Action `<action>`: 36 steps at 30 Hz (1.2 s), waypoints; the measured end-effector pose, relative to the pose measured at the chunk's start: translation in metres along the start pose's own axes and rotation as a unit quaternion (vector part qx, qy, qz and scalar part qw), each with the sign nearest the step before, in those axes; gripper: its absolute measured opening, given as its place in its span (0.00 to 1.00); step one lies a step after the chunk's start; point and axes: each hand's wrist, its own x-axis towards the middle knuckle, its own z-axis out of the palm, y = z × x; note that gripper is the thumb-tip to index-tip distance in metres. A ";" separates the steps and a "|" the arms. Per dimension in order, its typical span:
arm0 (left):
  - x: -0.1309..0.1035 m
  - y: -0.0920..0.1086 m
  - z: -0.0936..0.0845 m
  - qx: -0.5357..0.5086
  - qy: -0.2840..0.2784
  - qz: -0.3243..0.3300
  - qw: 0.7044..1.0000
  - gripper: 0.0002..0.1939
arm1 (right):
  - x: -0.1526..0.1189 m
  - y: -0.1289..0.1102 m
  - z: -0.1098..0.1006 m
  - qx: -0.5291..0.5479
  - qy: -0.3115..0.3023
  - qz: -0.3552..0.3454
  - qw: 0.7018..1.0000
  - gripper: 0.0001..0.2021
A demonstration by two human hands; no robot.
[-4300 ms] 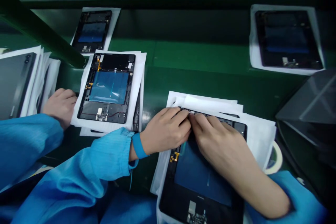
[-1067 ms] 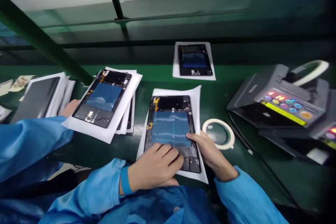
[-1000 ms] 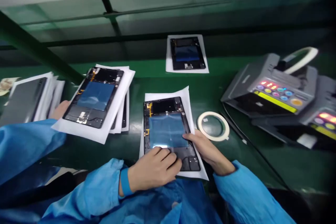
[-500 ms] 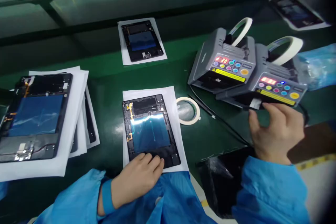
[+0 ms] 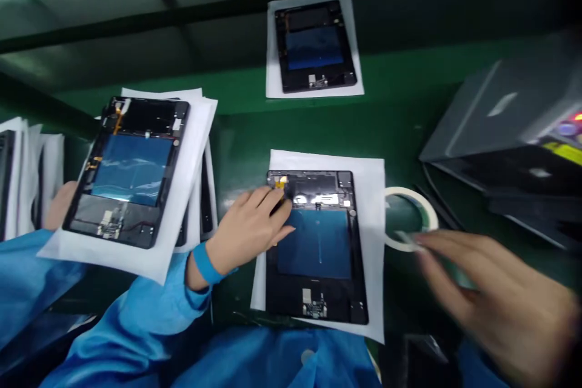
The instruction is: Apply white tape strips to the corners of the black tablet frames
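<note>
An opened tablet (image 5: 316,300) with a blue-filmed battery lies on a white sheet (image 5: 373,242) in front of me. My left hand (image 5: 254,221), a blue band round its wrist, rests on the tablet's upper left edge beside an orange flex cable (image 5: 280,182). Its thumb stands apart from the bent fingers. To the right, my right hand (image 5: 491,291) is blurred; thumb and forefinger pinch a small pale strip of tape (image 5: 406,237). That strip is held over the near rim of a cream tape roll (image 5: 425,203), which lies flat by the sheet.
At left, an opened tablet (image 5: 130,167) tops a pile with white sheets. Another person's hand (image 5: 61,203) and sleeve are beside it. More sheets (image 5: 30,176) stand far left. One more tablet (image 5: 313,48) lies at the back. A grey tape dispenser (image 5: 495,103) stands at right.
My right hand has come left from the tape dispenser with the tape strip. My left hand has shifted from the tablet's lower edge to its upper left. The view has turned left.
</note>
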 end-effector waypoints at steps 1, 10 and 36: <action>0.002 -0.005 0.004 0.010 -0.004 -0.016 1.000 0.23 | 0.020 -0.019 0.012 0.023 0.015 -0.103 0.994 0.07; 0.001 -0.013 0.021 -0.032 -0.015 -0.066 0.997 0.29 | 0.111 -0.074 0.108 0.061 0.037 -0.187 0.980 0.07; -0.002 -0.012 0.028 -0.064 0.032 -0.058 0.996 0.24 | 0.109 -0.071 0.113 0.006 -0.028 -0.242 0.970 0.08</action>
